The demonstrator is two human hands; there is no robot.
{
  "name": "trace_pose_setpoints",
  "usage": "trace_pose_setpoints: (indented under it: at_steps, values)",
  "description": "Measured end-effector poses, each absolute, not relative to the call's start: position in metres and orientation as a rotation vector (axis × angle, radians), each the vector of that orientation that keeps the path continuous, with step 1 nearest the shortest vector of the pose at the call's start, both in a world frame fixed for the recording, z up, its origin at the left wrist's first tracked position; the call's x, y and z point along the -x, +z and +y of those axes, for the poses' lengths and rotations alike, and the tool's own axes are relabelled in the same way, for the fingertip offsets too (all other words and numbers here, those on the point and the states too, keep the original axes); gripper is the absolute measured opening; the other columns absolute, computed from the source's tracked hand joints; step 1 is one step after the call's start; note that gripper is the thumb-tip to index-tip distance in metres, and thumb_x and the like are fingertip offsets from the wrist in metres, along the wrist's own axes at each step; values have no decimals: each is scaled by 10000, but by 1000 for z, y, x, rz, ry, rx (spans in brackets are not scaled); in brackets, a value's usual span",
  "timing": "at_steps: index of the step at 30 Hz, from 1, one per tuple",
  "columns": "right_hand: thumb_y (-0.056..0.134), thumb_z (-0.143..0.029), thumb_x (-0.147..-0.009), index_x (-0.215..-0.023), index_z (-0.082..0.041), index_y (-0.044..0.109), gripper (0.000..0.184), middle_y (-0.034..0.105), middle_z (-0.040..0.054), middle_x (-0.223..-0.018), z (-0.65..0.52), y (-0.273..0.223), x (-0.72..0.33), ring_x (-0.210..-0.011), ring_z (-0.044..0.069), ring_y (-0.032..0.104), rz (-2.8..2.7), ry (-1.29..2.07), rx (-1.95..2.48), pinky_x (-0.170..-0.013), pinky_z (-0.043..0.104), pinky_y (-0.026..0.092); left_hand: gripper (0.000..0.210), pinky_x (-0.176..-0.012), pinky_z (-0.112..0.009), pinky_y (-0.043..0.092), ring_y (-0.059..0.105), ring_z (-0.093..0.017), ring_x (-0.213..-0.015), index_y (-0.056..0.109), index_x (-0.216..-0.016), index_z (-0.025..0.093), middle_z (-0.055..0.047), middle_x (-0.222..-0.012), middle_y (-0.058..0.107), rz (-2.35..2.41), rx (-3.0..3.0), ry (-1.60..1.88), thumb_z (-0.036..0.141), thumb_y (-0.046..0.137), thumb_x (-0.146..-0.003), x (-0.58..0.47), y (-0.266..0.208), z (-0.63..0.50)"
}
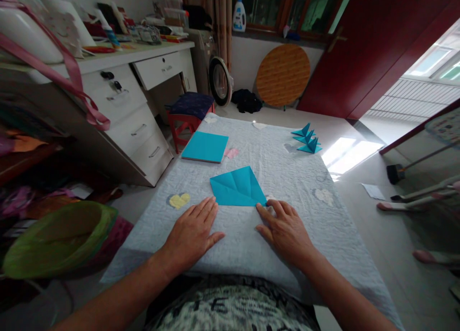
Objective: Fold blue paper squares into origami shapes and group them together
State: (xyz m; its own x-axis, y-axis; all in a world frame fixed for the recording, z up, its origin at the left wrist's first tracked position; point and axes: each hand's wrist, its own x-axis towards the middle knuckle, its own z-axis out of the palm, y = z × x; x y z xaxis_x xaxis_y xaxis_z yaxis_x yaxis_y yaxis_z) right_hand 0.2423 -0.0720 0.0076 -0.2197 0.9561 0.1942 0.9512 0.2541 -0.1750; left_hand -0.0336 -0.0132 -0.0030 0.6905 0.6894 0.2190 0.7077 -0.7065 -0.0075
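In the head view a creased sheet of blue origami paper (237, 188), partly folded, lies on the cloth-covered table (244, 235). My left hand (194, 228) lies flat by its lower left corner, fingers stretched out and thumb apart. At the lower right corner my right hand (285, 228) rests with its fingers spread, the index fingertip touching the paper's edge. Beyond the sheet, to the left, is a square stack of blue paper (205, 147). Several folded blue paper figures (307, 140) stand in a row near the far right corner.
A red stool (181, 122) with a dark cover stands past the table's far left corner. On the left are a white desk (125, 110) with drawers and a green-lined bin (57, 240). A washing machine door (220, 82) hangs ajar behind. A red door (345, 48) is at the right.
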Motion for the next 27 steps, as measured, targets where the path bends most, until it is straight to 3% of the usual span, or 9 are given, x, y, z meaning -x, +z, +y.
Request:
trace_pose_setpoints:
  at_steps: [6, 10, 14, 18, 23, 27]
  values:
    - [620, -348, -929, -1268, -285, 647, 346, 623, 106, -1208, -78, 12, -272, -1092, 311, 545, -2193, 24, 1899, -944, 500, 449, 513, -1036, -472, 456, 558, -339, -1279, 600, -1314, 119, -192, -1385, 599, -1212, 2857, -353, 464, 546, -938, 37, 0, -13]
    - [595, -308, -933, -1085, -195, 684, 209, 664, 107, -1062, -63, 21, -274, -993, 273, 596, -2073, 283, 1905, -905, 445, 478, 425, -1003, -456, 484, 613, -303, -1151, 604, -1246, 126, -159, -1240, 668, -1340, 2952, -472, 394, 565, -919, 37, 9, 15]
    - [670, -276, -844, -1268, -150, 547, 459, 698, 101, -1003, -41, 25, -260, -974, 265, 642, -1869, 451, 1903, -881, 412, 486, 463, -1041, -480, 450, 559, -322, -1198, 550, -1276, 87, -188, -1273, 601, -1515, 2892, -657, 324, 567, -879, 27, 14, 62]
    - [652, -224, -799, -1270, -154, 505, 498, 689, 56, -883, -24, 22, -248, -832, 235, 651, -1820, 592, 1926, -772, 362, 479, 473, -1038, -452, 456, 577, -296, -1194, 526, -1310, 97, -179, -1295, 590, -1603, 2998, -606, 269, 528, -869, 15, 13, 97]
    - [546, -150, -778, -1174, -206, 500, 403, 613, -21, -773, -14, 9, -251, -684, 165, 597, -1654, 733, 1787, -648, 290, 451, 488, -788, -326, 526, 657, -219, -897, 559, -1276, 155, -107, -1105, 655, -1708, 3126, -705, 273, 596, -804, 10, 18, 108]
    - [533, -224, -797, -1119, -214, 507, 323, 577, -34, -756, -6, -3, -259, -665, 157, 574, -1504, 778, 1594, -631, 288, 468, 539, -590, -254, 457, 598, -156, -642, 530, -1298, 150, -33, -833, 641, -1890, 3360, -803, 253, 615, -776, 8, 25, 105]
